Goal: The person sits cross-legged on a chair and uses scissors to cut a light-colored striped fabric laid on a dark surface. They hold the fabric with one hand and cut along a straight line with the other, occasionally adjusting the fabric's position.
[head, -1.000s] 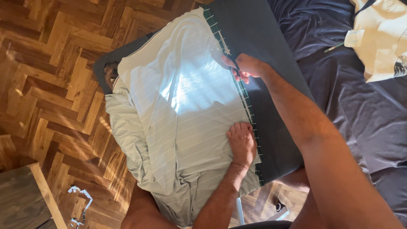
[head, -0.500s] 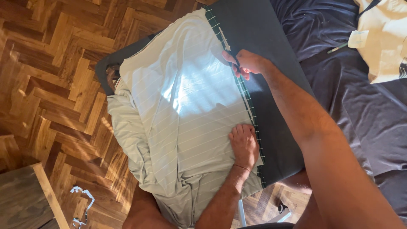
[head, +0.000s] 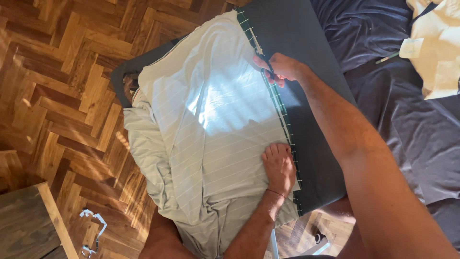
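Under everything, wooden herringbone floor point(head: 52, 72) is showing left of the ironing board point(head: 306, 43), sunlit. Right of the ironing board, a dark bedsheet point(head: 383, 100) is lying rumpled, with a cream garment point(head: 438, 52) sitting on it at the far upper corner. Ironing board itself is running diagonally, dark grey cover, its near end ending just above the person's knees. Lying on the ironing board, a pale green striped cloth point(head: 215, 120) is covering its left half and spilling off the left edge in folds toward the floor; bright sun patch is sitting on the cloth's middle. Cloth's right edge is running along the middle of the ironing board, lined with a dark green checked trim point(head: 279, 108). Lower left of the ironing board, a dark wooden box corner point(head: 28, 225) is standing on the floor, small white scrap point(head: 93, 225) lying beside it.

Left hand point(head: 279, 168) is pressing flat on the cloth near the ironing board's near end, fingers together and spread out straight, palm down, holding nothing, just beside the trim. Right hand point(head: 278, 68) is sitting farther up the ironing board on the same trim edge, fingers pinched narrow on the cloth's edge, thumb and fingertips closing on the trim. Both hands are touching the cloth, well apart along the edge.
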